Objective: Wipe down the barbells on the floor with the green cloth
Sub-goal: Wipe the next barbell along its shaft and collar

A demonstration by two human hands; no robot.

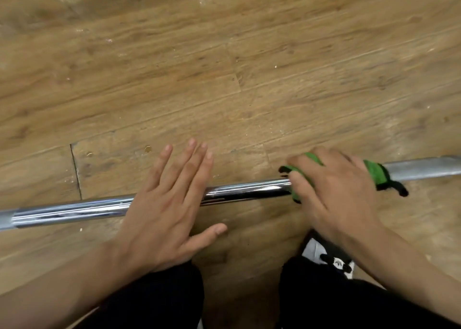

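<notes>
The fingers (189,169) of the left hand (164,211) are held straight and a little spread, and are laid flat across the bar (244,191). Their tips reach past it over the floor (224,79) on the far side, while the thumb is stretched out on the near side. Nothing is gripped by this hand. The bar is only covered by the palm, and how hard it is pressed cannot be told.

The fingers (334,157) of the right hand (334,196) are curled over the cloth (376,174), which is bunched round the bar and held against it. This hand is blurred. Green cloth with a black edge is seen on both sides of the hand. A fold shows at the left by the thumb, and a longer end trails off to the right, where black trim lies on the floor just beside the bar.

The bar is laid on the floor from left to right across the near part of the scene, its right end a little farther off than its left. A bright chrome stretch is seen left of the cloth, bare between the two hands. Right of the cloth the metal is a duller grey.

A white shoe (334,261) with black marks is partly hidden under the right wrist, and the marks are too blurred to be read. Dark trousers (162,298) are seen at the near edge. The floor is made of brown wood-grain planks and is flecked with pale specks.
</notes>
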